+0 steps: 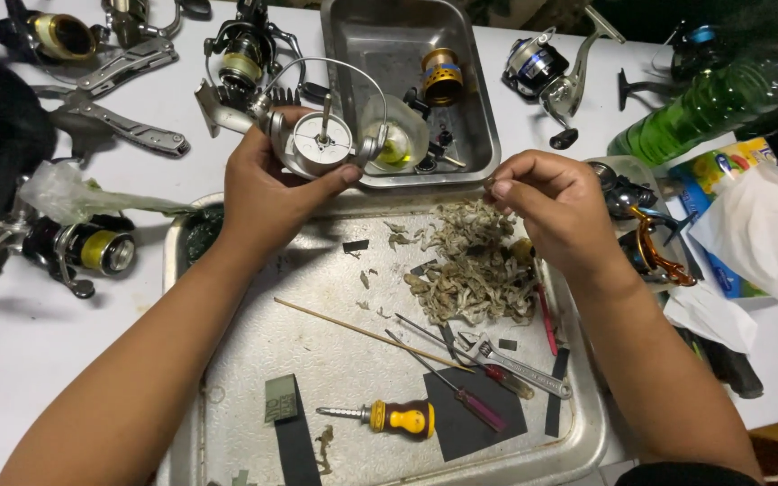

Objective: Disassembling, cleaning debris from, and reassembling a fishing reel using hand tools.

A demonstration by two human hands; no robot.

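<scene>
My left hand [267, 189] grips a silver fishing reel [321, 142] with its spool removed, bare shaft pointing up, held above the far edge of a large metal tray [254, 333]. My right hand [547, 202] is pinched shut on something very small at its fingertips, too small to identify, just above a pile of dirty tangled scraps [474, 265] lying in the tray. A thin wooden stick [366, 335], two slim screwdrivers [461, 364], a small adjustable wrench [515, 360] and a stubby yellow-handled screwdriver [398, 418] lie in the tray between my forearms.
A smaller metal tray [474, 99] behind holds a gold spool [441, 76] and small parts. Other reels [547, 72] lie around on the white table, with folding pliers [123, 126] at left, a green bottle [700, 112] and tissue [758, 229] at right.
</scene>
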